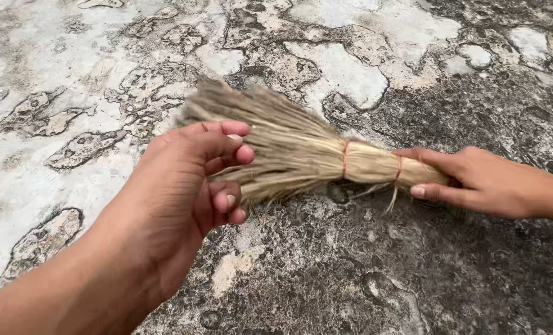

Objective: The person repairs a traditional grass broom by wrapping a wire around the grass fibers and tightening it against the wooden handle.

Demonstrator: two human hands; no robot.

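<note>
A short hand broom of dry straw-coloured fibres [295, 149] lies across the middle of the view, its bristles fanned toward the upper left and its bound handle end pointing right. Two thin red ties wrap the handle. My right hand [475, 180] grips the handle end between thumb and fingers. My left hand [189, 186] hovers over the bristle end with its fingers curled loosely, the fingertips touching or nearly touching the fibres; it holds nothing that I can see.
Below the broom is a rough, weathered concrete floor [351, 267], dark and pitted at the lower right, pale with flaking white patches [345, 74] at the top and left.
</note>
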